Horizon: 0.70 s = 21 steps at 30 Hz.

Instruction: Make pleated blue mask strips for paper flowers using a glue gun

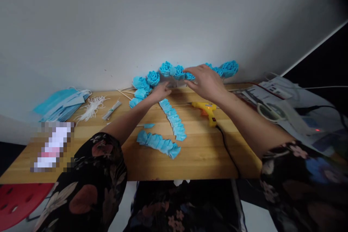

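Note:
Against the wall stands a row of blue ruffled flowers (153,78), apparently of the same sheet material as the face masks. My right hand (208,82) reaches in front of the row, thumb and forefinger apart beside a middle flower (178,72); it is open. Lower and to the left, my left hand (161,92) is close to the flowers' bases, fingers slightly apart, nothing visibly held. What lies between the hands is blurred. Two pleated blue strips, one long (174,119) and one short (159,144), lie on the table nearer me. A yellow glue gun (205,107) rests below my right hand.
On the left of the wooden table (201,159) are blue face masks (63,103), white elastic cords (92,108), a bundle of thin strips (112,110) and a pixelated object (53,146). Rightward are scissors (268,110) and a power strip (301,117). The glue gun's black cord (227,148) crosses the front edge.

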Motion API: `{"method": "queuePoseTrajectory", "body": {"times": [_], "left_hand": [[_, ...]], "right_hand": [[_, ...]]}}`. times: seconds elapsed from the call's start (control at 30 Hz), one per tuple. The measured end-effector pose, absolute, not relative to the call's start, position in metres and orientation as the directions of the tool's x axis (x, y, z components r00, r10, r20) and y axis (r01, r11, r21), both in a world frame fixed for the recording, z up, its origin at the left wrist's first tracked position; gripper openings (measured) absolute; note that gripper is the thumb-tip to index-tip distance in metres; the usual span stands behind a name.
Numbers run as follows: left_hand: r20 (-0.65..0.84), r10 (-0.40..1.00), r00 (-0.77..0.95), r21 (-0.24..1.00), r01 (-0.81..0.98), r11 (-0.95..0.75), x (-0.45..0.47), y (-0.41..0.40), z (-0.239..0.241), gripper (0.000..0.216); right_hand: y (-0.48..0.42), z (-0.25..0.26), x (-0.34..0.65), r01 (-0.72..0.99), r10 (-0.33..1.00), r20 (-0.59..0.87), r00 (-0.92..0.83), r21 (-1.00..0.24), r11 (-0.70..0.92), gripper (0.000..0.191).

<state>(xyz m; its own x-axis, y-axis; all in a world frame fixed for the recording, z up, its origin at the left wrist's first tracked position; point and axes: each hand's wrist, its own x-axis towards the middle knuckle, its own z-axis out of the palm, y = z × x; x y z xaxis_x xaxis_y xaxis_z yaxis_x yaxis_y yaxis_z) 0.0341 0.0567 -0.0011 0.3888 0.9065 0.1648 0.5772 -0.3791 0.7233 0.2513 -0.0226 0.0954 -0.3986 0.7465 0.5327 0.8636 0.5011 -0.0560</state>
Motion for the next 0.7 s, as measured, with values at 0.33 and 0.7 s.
{"method": "queuePoseTrajectory", "body": {"times": [0.33, 0.7], "left_hand": [[0.382, 0.883, 0.273, 0.398, 0.814, -0.423, -0.030, 0.035, 0.081, 0.032], [0.364, 0.896, 0.255, 0.136, 0.937, -0.322, -0.005, 0.057, 0.052, 0.047]], "right_hand": [[0.058, 0.087, 0.195, 0.862, 0.733, 0.481, -0.481, 0.106, 0.496, 0.040], [0.065, 0.095, 0.189, 0.899, 0.784, 0.482, -0.392, 0.020, 0.437, 0.031]]}}
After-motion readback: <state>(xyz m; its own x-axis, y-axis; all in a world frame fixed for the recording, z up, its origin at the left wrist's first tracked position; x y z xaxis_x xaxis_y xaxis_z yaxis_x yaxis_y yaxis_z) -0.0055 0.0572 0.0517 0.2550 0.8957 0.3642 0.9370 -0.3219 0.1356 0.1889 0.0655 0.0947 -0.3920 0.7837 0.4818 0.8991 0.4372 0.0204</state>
